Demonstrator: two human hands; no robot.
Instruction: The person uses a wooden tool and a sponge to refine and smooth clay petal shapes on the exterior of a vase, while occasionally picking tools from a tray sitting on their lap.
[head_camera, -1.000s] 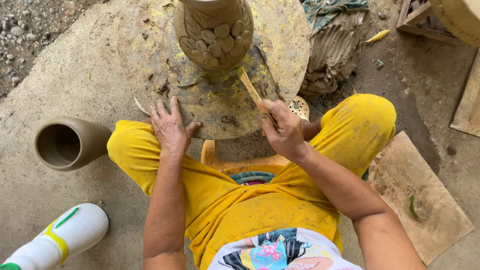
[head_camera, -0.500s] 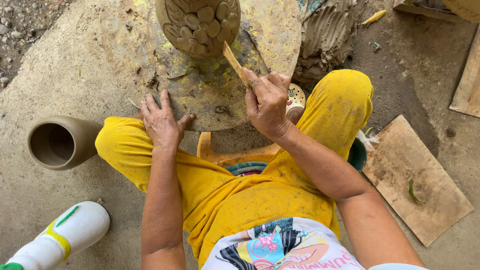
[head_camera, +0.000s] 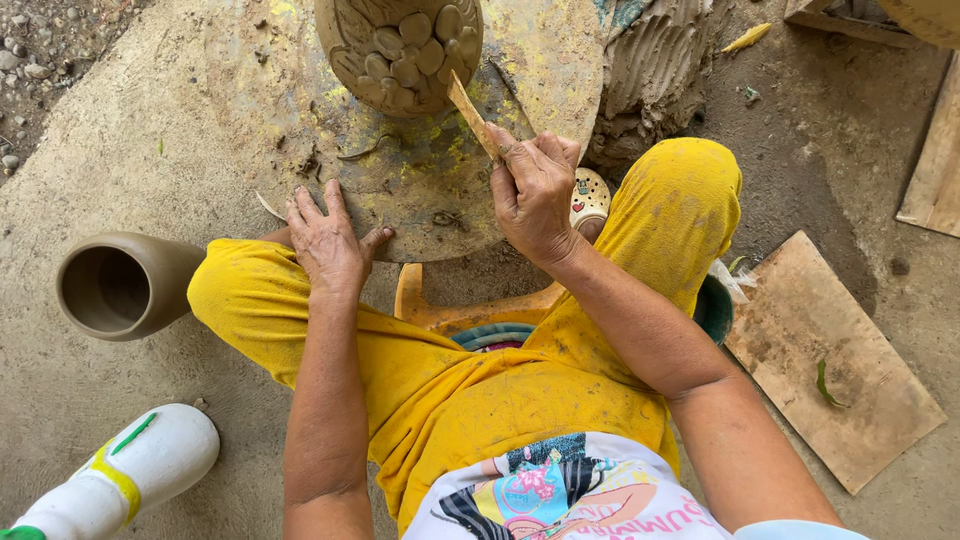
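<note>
Bare wheel surface (head_camera: 260, 110) lay open at nine o'clock of the carved clay pot (head_camera: 400, 45); a ridged clay lump (head_camera: 655, 70) crowded three o'clock.

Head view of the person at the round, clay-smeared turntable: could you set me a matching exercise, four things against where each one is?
Things:
1. flat wooden stick
2. left hand
3. plain brown clay vase
4. white plastic bottle

Places:
A. lying on its side, left of the yellow-clad knee
B. palm down on the turntable rim
C. bottom left corner
D. held in the right hand

Pairs: 1-D, 2-B, 3-A, 4-C
</note>
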